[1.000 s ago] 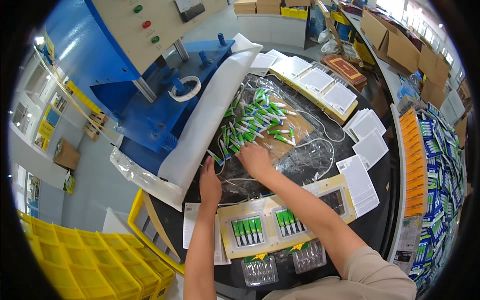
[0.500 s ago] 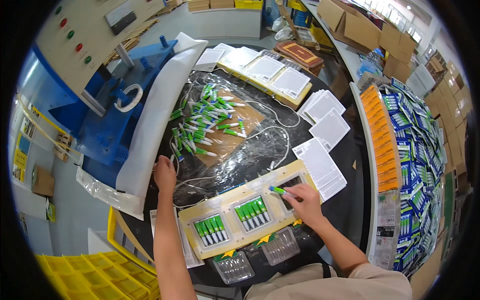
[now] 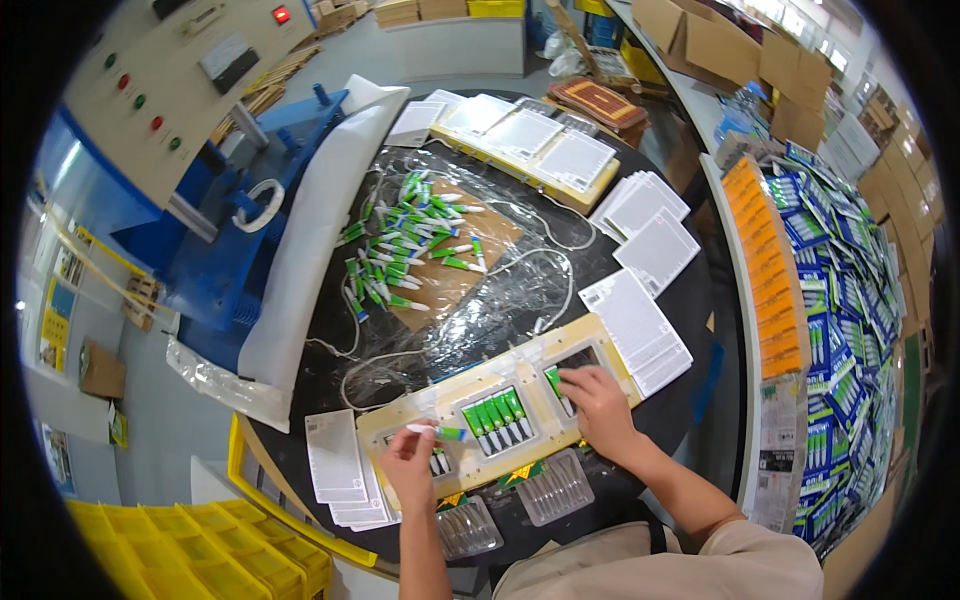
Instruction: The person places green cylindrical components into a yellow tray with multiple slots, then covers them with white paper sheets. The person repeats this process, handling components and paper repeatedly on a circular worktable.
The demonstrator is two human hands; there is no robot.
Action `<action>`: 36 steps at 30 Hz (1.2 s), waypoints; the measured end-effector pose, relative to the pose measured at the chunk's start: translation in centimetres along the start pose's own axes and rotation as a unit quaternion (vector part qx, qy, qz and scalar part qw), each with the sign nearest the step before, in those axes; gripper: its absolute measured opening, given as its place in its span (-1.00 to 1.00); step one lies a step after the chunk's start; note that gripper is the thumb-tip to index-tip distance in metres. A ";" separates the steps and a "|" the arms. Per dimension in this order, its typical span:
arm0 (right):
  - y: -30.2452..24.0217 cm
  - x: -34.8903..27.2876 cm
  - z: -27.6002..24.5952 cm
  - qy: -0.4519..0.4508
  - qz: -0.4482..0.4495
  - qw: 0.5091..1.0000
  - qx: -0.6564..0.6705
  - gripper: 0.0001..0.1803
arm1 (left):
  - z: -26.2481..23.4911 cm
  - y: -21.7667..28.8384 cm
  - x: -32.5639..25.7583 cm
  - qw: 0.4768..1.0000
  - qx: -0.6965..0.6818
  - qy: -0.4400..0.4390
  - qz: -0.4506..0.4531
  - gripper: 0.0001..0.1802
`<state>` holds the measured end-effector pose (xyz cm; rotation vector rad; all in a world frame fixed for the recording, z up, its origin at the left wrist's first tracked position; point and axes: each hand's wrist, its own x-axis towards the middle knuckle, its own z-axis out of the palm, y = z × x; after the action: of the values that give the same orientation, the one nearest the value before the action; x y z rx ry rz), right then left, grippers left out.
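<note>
My left hand (image 3: 408, 475) pinches a small green and white tube (image 3: 447, 433) over the left window of a cream-coloured tray fixture (image 3: 460, 384). The hand and tube partly hide the tubes in that window. Several green tubes with white caps (image 3: 494, 420) lie side by side in the middle window. At the right window (image 3: 588, 357), my right hand (image 3: 603, 412) has its fingers closed on another green tube (image 3: 552, 377), which lies at the window's left side. Two clear blister trays, one left (image 3: 467, 527) and one right (image 3: 555, 486), lie along the fixture's near edge.
A heap of loose tubes (image 3: 400, 250) lies on brown cardboard (image 3: 490, 232) farther back. White printed cards (image 3: 640, 325) are stacked right and left of the fixture. A second fixture (image 3: 590, 192) stands behind. Blue machinery (image 3: 215, 260) is left; packed blisters (image 3: 835, 330) pile up right.
My left hand has come from the table's left side to above the left window, now with a tube showing in it. My right hand has lowered its tube into the right window.
</note>
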<state>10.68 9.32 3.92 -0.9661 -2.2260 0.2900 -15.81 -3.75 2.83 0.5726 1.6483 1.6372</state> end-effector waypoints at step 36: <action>3.5 -3.3 -0.4 0.102 0.126 0.986 0.025 -0.73 | 15.5 -3.1 -0.4 0.622 0.422 -0.286 0.595 -0.69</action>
<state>14.54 9.44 0.97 -1.1969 -1.9053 0.3434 -3.34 5.75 1.10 2.8015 1.4087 0.9123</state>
